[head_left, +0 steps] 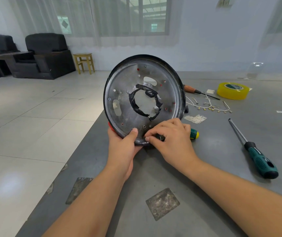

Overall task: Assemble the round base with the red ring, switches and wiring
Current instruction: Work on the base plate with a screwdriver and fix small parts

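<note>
The round metal base stands on edge above the grey table, its inner face towards me, with black tape around its centre hole. A sliver of the red ring shows behind its lower left rim. My left hand grips the bottom rim, thumb on the inner face. My right hand pinches a small dark part at the base's lower edge. White wires with brass terminals lie on the table to the right.
A green-handled screwdriver lies at the right; a green and yellow handle pokes out behind my right hand. A wooden-handled screwdriver and a yellow tape roll lie further back. The table's left edge runs diagonally beside the tiled floor.
</note>
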`<control>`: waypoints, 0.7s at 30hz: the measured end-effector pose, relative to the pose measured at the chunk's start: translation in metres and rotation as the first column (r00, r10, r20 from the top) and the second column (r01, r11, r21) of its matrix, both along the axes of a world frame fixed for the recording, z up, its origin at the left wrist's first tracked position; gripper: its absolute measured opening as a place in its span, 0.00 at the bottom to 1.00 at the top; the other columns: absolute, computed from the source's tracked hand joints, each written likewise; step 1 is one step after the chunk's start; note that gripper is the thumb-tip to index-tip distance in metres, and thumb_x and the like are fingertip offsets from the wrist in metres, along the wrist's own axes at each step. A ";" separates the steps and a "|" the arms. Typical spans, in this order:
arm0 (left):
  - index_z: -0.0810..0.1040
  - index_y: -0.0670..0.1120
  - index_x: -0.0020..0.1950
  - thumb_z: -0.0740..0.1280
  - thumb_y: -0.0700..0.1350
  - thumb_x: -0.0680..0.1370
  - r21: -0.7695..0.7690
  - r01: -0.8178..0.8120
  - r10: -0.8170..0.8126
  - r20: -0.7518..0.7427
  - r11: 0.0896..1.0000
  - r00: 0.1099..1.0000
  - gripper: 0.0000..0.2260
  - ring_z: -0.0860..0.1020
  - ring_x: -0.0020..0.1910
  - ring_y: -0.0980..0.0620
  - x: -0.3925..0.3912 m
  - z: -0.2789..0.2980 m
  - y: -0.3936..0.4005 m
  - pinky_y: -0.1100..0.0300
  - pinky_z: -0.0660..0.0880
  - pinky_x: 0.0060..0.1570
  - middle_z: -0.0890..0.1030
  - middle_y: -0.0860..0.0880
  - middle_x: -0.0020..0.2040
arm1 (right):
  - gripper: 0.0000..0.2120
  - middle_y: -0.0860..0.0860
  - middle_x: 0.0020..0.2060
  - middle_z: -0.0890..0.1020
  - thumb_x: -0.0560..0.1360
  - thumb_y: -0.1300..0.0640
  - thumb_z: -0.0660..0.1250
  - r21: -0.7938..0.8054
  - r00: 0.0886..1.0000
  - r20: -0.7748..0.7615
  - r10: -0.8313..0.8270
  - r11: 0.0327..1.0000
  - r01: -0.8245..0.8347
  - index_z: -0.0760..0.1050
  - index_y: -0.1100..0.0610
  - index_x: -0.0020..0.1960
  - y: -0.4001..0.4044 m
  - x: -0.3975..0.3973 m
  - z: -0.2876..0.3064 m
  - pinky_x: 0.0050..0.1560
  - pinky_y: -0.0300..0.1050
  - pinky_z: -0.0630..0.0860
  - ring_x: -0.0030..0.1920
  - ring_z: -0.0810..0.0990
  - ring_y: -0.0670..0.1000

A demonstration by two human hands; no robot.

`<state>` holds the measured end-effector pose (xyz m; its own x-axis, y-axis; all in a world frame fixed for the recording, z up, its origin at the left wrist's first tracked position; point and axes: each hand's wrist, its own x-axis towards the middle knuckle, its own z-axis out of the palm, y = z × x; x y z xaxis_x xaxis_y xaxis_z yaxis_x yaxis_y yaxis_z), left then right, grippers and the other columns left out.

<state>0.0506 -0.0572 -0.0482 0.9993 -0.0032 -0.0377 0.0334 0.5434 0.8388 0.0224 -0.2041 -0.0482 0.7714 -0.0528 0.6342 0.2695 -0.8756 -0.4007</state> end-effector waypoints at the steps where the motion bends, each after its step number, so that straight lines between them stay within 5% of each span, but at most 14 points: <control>1: 0.67 0.49 0.76 0.67 0.32 0.83 0.005 0.004 -0.004 0.003 1.000 1.000 0.24 0.84 0.61 0.41 0.000 0.000 0.000 0.54 0.84 0.41 0.82 0.42 0.67 | 0.01 0.33 0.42 0.82 0.73 0.42 0.74 0.008 1.000 -0.010 -0.006 1.000 0.006 0.84 0.37 0.44 0.000 0.001 0.000 0.50 0.47 0.56 0.54 0.70 0.42; 21: 0.69 0.51 0.76 0.66 0.32 0.83 0.061 0.029 -0.032 0.048 0.998 0.998 0.25 0.85 0.60 0.42 0.001 -0.002 -0.001 0.52 0.85 0.44 0.84 0.45 0.65 | 0.02 0.32 0.41 0.82 0.72 0.42 0.76 0.089 0.999 -0.049 -0.002 0.996 0.007 0.83 0.36 0.43 -0.001 0.006 -0.003 0.50 0.49 0.55 0.53 0.72 0.41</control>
<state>0.0518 -0.0577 -0.0505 0.9994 -0.0327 0.0107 0.0068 0.4909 0.8712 0.0288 -0.2055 -0.0510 0.8010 -0.1109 0.5882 0.2438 -0.8370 -0.4898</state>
